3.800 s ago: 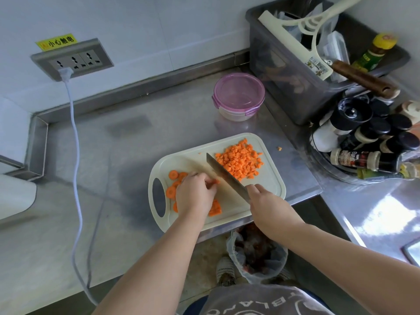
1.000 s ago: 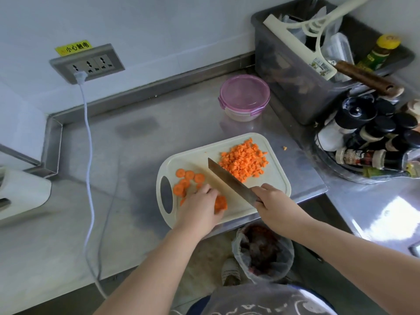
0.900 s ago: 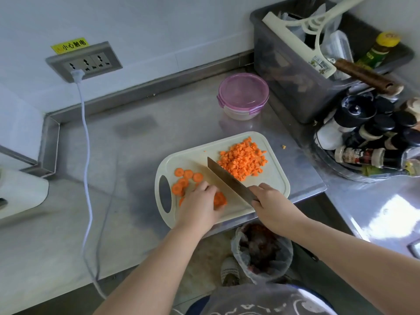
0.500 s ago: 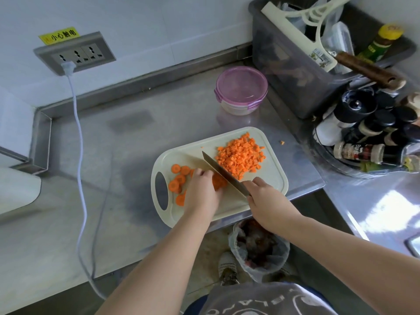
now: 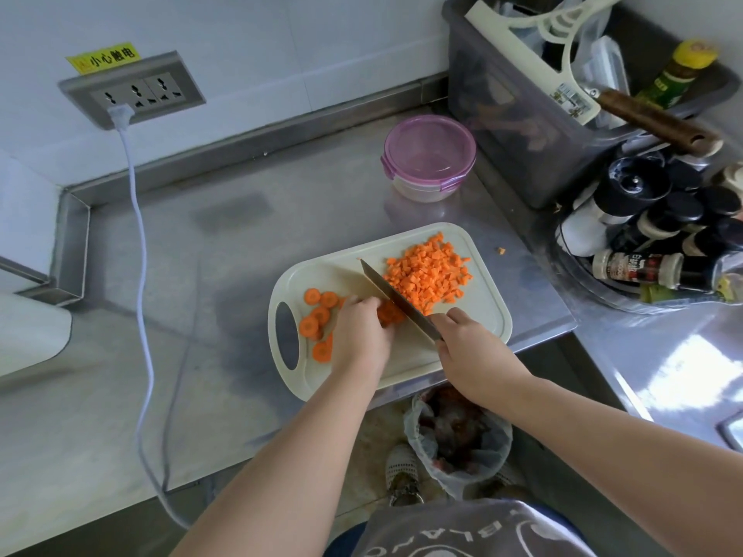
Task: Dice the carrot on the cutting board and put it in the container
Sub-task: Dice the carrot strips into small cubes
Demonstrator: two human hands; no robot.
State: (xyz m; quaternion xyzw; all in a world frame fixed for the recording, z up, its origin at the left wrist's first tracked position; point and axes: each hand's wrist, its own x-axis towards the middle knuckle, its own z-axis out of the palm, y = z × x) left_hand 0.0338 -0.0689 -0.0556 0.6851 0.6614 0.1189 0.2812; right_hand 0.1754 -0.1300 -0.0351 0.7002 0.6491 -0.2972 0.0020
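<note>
On the cream cutting board (image 5: 476,317), the left hand (image 5: 360,335) has its grip curled over a few carrot slices (image 5: 317,315), pinning them beside the knife (image 5: 392,295). The right hand (image 5: 470,351) has its grip clamped round the knife's handle. Diced carrot (image 5: 426,271) lies heaped at the board's far right. The pink-lidded container (image 5: 428,154) stands closed on the counter (image 5: 241,255) behind. A yellow label (image 5: 103,58) above the socket (image 5: 132,92) reads 小心触电.

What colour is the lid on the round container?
The lid is see-through pinkish purple, seen in the head view.

White tiled wall (image 5: 249,42), steel counter (image 5: 201,251); grey socket panel (image 5: 132,90)
</note>
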